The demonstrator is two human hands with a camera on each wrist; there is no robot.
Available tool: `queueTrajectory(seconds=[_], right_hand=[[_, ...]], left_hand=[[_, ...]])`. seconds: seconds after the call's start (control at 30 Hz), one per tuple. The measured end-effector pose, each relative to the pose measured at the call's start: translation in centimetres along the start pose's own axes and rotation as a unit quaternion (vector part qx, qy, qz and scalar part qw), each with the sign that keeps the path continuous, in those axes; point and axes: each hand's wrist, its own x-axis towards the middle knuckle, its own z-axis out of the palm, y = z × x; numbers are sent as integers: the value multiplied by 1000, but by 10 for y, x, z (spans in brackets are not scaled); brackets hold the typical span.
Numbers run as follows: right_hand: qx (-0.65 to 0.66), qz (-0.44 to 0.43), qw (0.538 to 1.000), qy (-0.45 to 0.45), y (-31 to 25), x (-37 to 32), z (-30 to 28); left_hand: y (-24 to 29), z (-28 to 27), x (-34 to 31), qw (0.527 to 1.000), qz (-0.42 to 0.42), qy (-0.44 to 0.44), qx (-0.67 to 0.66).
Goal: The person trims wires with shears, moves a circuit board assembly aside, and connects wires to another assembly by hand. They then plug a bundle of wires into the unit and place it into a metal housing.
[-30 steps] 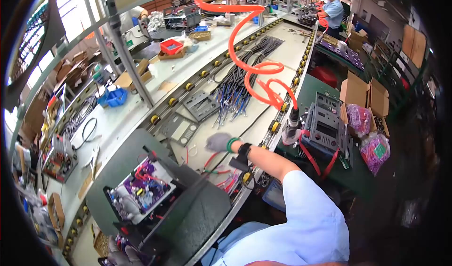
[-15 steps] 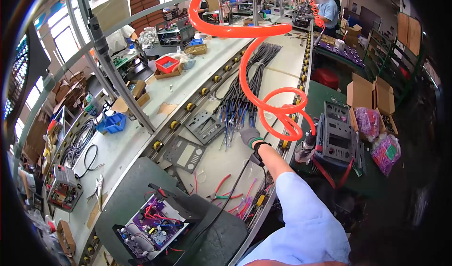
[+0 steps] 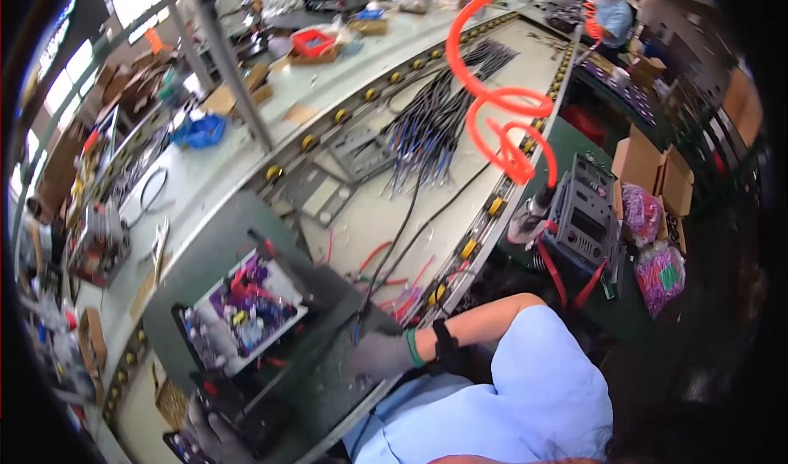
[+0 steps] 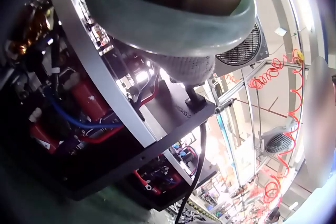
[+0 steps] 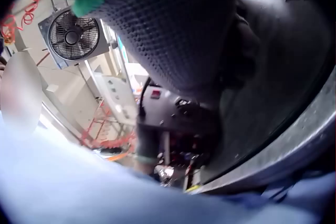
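Note:
In the head view, a unit with a purple circuit board (image 3: pixel 220 304) and black frame lies on a dark green mat (image 3: pixel 168 333). My gloved left hand (image 3: pixel 212 433) grips its lower black part; the left wrist view shows the glove (image 4: pixel 186 69) against a black panel (image 4: pixel 181 109). My gloved right hand (image 3: pixel 379 356) is low over the mat, right of the unit, and holds a black cable (image 3: pixel 399 238) near its blue end; the fingertips are blurred. In the right wrist view the glove (image 5: pixel 168 35) hides its fingers, with a black panel (image 5: pixel 168 111) beyond.
A cable bundle (image 3: pixel 439 123), grey panels (image 3: pixel 361 154) and red-handled pliers (image 3: pixel 376 259) lie on the line behind the mat. A red coiled hose (image 3: pixel 472 74) hangs above. At right stand a grey housing (image 3: pixel 587 210) and an open carton (image 3: pixel 640 164).
My right hand has moved from the cable bundle down toward me to the mat, drawing a black cable with it. The left hand has come back into the head view.

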Motion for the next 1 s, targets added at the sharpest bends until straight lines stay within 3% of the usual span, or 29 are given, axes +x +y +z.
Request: queueTrajectory(seconds=[0.03,0.1,0.23,0.3,0.33,0.4,0.47,0.57,0.63,0.77,0.8,0.83,0.87,0.9,0.97,1.0], right_hand=[[12,0,1000,14,5,-5,3],[2,57,995,-81,-7,-11,-26],[-25,47,983,175,52,-38,-49],[-94,157,964,190,73,-41,-66],[-92,148,967,188,77,-41,-57],[-167,173,968,78,83,-35,-47],[-204,140,968,43,81,-33,-51],[-264,98,959,-15,70,-39,-81],[-173,113,978,40,42,-50,-119],[-107,147,983,13,8,-58,-182],[61,137,989,-4,6,-61,-190],[228,123,966,-22,6,-62,-196],[238,83,967,-20,8,-62,-195],[235,76,969,16,12,-60,-191],[177,26,972,153,17,-39,-185],[155,8,958,241,19,-22,-181]], left_hand=[[-25,13,-13,998,-32,-19,-57],[-14,12,-11,996,-26,4,-81],[-8,9,-9,995,-40,-6,-92],[-13,10,-9,996,-31,-9,-88],[-15,9,-9,995,-16,-11,-93],[-15,6,-8,992,-29,-8,-125],[-12,-4,-9,989,-16,-6,-150],[-18,-27,-13,986,-66,79,-131],[-27,-49,-10,984,-79,97,-125],[2,-70,18,974,-56,90,-201],[13,-70,27,984,-15,65,-163],[25,-70,36,991,26,40,-122],[40,-66,45,986,38,30,-157],[52,-61,55,987,38,38,-154],[71,-48,73,982,162,28,-96],[82,-34,82,978,168,28,-124]])
